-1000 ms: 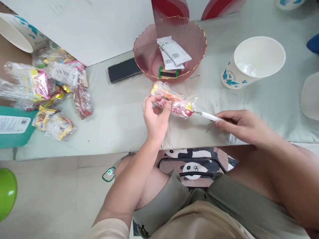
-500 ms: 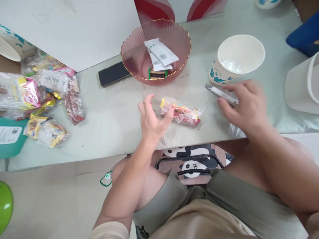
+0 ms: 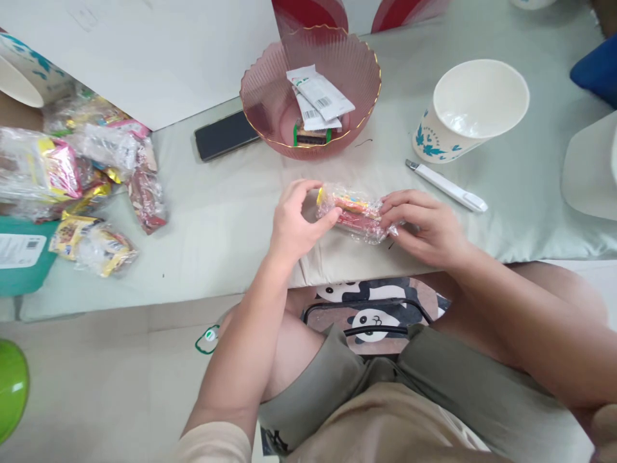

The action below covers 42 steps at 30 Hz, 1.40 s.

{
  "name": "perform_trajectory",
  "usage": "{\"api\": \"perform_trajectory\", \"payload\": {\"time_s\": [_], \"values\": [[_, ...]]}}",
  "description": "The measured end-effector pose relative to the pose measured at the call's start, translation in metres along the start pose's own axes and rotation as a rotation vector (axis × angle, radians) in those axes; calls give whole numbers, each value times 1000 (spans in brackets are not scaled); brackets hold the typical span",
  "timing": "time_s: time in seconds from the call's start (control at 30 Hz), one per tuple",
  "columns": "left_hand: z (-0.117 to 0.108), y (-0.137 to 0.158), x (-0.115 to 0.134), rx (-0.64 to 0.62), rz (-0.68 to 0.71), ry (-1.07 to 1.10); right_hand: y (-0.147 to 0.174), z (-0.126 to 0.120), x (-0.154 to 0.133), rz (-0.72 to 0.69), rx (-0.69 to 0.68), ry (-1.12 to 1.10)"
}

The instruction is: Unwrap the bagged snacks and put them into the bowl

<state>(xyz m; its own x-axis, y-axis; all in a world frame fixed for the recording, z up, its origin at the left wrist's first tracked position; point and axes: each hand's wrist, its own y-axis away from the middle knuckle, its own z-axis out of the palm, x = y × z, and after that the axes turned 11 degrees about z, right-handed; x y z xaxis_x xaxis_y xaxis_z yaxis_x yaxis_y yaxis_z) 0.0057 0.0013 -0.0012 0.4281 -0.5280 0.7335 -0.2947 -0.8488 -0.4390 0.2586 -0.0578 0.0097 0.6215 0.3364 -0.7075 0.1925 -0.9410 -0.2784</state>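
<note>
A clear-plastic snack packet (image 3: 354, 212), red and yellow inside, lies near the table's front edge between my hands. My left hand (image 3: 296, 222) has its thumb and index finger on the packet's left end. At the opposite end, the fingers and thumb of my right hand (image 3: 427, 228) close on the crinkled plastic. A white box cutter (image 3: 448, 186) rests on the cloth beyond my right hand. Behind it stands a white paper cup (image 3: 424, 141) with a blue leaf print and some clear plastic inside.
A pink ribbed bowl (image 3: 260, 96) holds white sachets and a small green-edged packet. Beside it lies a phone (image 3: 226, 135). Several wrapped snacks (image 3: 106, 154) are heaped at left near a green item (image 3: 24, 276). A white container (image 3: 590, 173) stands at right.
My right hand has let go of the box cutter, leaving it on the table, and has moved left onto the packet's right end. My left hand has come against the packet's left end.
</note>
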Motion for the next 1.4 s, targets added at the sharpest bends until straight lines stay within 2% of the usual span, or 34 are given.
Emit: {"api": "perform_trajectory", "payload": {"time_s": [0.07,0.13,0.2,0.27,0.37,0.43,0.53,0.67,0.77,0.83,0.87,0.97,1.03,1.07,1.13,1.2,1.3,1.4], "values": [[-1,1,-1,-19,-47,16,1,-2,0,-7,24,-61],[-3,1,-4,39,-158,40,2,-4,2,29,82,-107],[-7,1,-7,110,-203,67,2,-5,4,98,135,-146],[-8,1,-7,99,-106,62,1,-4,6,136,118,-186],[-5,1,-3,-37,57,0,0,-3,5,96,10,-244],[-2,1,-2,-63,14,2,-1,-5,4,61,2,-277],[-6,0,-8,45,-164,69,0,-13,7,115,84,-259],[-22,-1,-26,241,-328,75,0,-28,17,324,209,-52],[-33,-2,-34,374,-332,66,0,-33,21,416,328,73],[-35,-2,-32,345,-221,56,0,-34,19,345,387,75],[-35,-2,-29,274,-157,43,1,-33,16,270,380,66],[-29,-1,-17,-62,-18,-27,2,-27,8,81,199,125],[-25,0,-9,-207,32,-45,1,-21,4,72,98,240],[-24,1,-7,-220,50,-42,1,-19,2,85,74,282],[-24,1,-3,-152,77,-25,1,-17,-2,94,79,290],[-29,1,0,-63,102,-15,2,-19,-10,59,133,221],[-40,4,10,0,112,-15,9,-29,-24,7,185,115],[-52,13,25,-3,104,-4,21,-40,-34,-44,85,68]]}}
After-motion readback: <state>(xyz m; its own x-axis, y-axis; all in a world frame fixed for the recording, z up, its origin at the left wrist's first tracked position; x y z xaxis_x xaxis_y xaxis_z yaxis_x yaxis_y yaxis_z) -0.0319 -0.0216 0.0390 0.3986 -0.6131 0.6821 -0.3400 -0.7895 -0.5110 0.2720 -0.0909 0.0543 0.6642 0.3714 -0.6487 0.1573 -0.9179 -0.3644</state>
